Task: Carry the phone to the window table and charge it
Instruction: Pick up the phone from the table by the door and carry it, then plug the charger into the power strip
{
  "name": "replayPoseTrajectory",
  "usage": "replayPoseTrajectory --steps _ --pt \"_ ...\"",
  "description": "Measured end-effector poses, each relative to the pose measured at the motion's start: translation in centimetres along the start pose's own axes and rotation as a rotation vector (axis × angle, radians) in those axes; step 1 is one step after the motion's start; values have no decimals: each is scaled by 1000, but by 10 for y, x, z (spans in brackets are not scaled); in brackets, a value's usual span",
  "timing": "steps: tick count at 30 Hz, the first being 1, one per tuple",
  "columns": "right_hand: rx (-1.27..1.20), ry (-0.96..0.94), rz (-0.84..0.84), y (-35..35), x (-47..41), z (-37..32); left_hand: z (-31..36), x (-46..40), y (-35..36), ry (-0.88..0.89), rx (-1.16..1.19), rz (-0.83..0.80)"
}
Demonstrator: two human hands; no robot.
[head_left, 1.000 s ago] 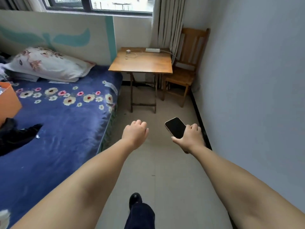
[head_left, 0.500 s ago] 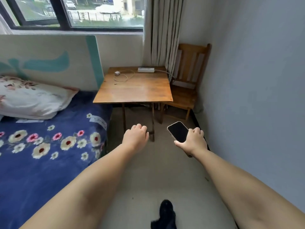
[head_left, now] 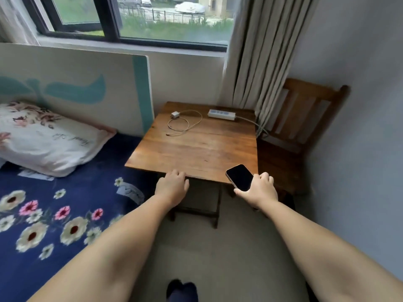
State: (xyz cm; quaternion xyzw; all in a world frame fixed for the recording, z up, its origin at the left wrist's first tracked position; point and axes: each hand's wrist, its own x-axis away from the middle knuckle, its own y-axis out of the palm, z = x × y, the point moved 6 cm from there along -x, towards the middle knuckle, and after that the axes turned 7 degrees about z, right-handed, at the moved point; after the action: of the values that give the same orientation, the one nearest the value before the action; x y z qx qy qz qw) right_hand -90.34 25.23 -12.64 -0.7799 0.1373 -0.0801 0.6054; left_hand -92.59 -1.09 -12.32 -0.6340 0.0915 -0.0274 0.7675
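My right hand (head_left: pixel 259 189) grips a phone (head_left: pixel 239 177) with a dark screen, screen up, over the near right corner of the wooden window table (head_left: pixel 196 153). My left hand (head_left: pixel 172 186) is curled with nothing in it, at the table's near edge. At the table's back lie a white charger plug (head_left: pixel 175 115) with its coiled cable (head_left: pixel 183 125) and a white power strip (head_left: pixel 221 114).
A bed with a blue flowered cover (head_left: pixel 54 214) and a pillow (head_left: pixel 43 138) runs along the left. A wooden chair (head_left: pixel 294 127) stands right of the table against the grey wall. A curtain (head_left: pixel 261 57) hangs behind the table's right corner. Floor lies below.
I have walked closer to the table; it now fills the middle of view and both hands have reached its near edge. The phone stays in my right hand.
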Motion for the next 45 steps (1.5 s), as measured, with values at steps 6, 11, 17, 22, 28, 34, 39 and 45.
replayPoseTrajectory --steps 6,11,17,22,28,34,39,45 --pt "13 13 -27 40 -125 -32 -24 -139 34 8 4 -22" --pt "-5 128 -33 54 -215 -45 -36 -245 46 80 -30 -84" --pt "-10 216 -112 84 -304 -50 -37 -342 87 89 -28 -177" --pt "-4 231 -174 131 -381 -53 -30 -412 138 112 2 -239" --pt "-34 257 -263 200 -463 -62 -38 -486 209 81 39 -339" --pt "5 274 -195 242 -477 -65 -46 -514 260 153 50 -317" --pt "79 213 -157 263 -470 -62 -54 -508 296 248 -1 -319" --pt "134 192 -122 266 -465 -61 -60 -497 300 283 57 -170"
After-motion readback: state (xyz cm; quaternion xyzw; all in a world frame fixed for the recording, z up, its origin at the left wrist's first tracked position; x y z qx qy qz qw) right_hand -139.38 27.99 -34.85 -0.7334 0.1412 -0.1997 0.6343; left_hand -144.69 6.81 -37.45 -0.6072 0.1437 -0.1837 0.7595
